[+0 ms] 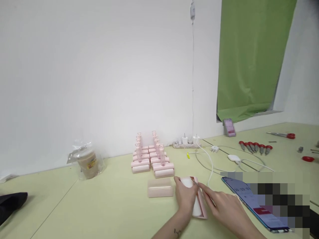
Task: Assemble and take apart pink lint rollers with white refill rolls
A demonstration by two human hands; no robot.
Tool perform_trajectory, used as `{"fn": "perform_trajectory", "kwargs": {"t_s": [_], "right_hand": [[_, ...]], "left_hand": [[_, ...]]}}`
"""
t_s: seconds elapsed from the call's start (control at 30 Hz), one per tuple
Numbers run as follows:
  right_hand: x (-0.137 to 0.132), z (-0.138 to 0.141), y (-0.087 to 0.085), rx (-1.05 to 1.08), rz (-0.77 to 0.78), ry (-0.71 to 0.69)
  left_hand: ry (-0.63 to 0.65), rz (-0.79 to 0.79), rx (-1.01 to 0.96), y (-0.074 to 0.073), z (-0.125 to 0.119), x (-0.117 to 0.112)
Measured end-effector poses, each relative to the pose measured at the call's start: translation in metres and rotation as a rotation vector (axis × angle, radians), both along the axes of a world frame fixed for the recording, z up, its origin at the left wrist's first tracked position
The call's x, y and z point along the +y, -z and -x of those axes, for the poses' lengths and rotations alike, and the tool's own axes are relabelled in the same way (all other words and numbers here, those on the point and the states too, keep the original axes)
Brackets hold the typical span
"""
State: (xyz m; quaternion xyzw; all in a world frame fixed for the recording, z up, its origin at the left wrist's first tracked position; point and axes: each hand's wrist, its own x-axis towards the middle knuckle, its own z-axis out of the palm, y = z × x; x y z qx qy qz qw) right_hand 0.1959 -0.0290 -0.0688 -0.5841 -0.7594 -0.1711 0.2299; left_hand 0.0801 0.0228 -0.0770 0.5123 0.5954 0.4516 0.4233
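Observation:
My left hand is closed round the upper part of a pink open case with a white roll in it, like a lint roller, and steadies it on the table. A brownish strip shows along the case's inner right side. In the fingers of my right hand is a thin pointed tool, its tip at the case's upper end; its exact kind is too small to tell. A pale pink cover lies just left of my left hand. Beyond it stand rows of pink rollers with upright clear pink handles.
A phone lies right of my right hand. White cables run from a power strip at the wall. Several red-capped grey tools and red-handled scissors lie farther right. A bagged cup stands at left.

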Motion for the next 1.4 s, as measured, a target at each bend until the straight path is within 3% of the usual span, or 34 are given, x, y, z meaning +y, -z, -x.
{"fn": "perform_trajectory", "kwargs": {"t_s": [0.17,0.33,0.4,0.47,0.57,0.73,0.97,1.23,1.4], "right_hand": [[0.009,-0.016,-0.005,0.187,0.255,0.050],[0.009,-0.027,-0.012,0.444,0.362,-0.052],[0.001,-0.016,-0.020,0.530,0.386,-0.167],[-0.008,0.003,-0.029,0.564,0.383,-0.296],[-0.012,0.034,-0.037,0.497,0.334,-0.392],[0.007,0.061,-0.033,0.430,0.293,-0.416],[0.016,0.061,-0.023,0.430,0.315,-0.398],[0.016,0.059,-0.023,0.387,0.330,-0.361],[0.020,0.056,-0.027,0.643,0.420,-0.322]], "left_hand": [[0.063,-0.029,-0.054,-0.006,0.008,-0.008],[0.286,-0.006,-0.055,-0.020,0.058,-0.030],[0.313,-0.062,0.087,-0.027,0.085,-0.032],[0.261,-0.145,0.272,-0.032,0.109,-0.027],[0.225,-0.183,0.419,-0.037,0.130,-0.015],[0.248,-0.166,0.462,-0.040,0.139,0.000],[0.228,-0.108,0.561,-0.043,0.149,0.002],[0.219,-0.075,0.660,-0.047,0.146,0.000],[0.121,-0.113,0.717,-0.055,0.149,0.009]]}}
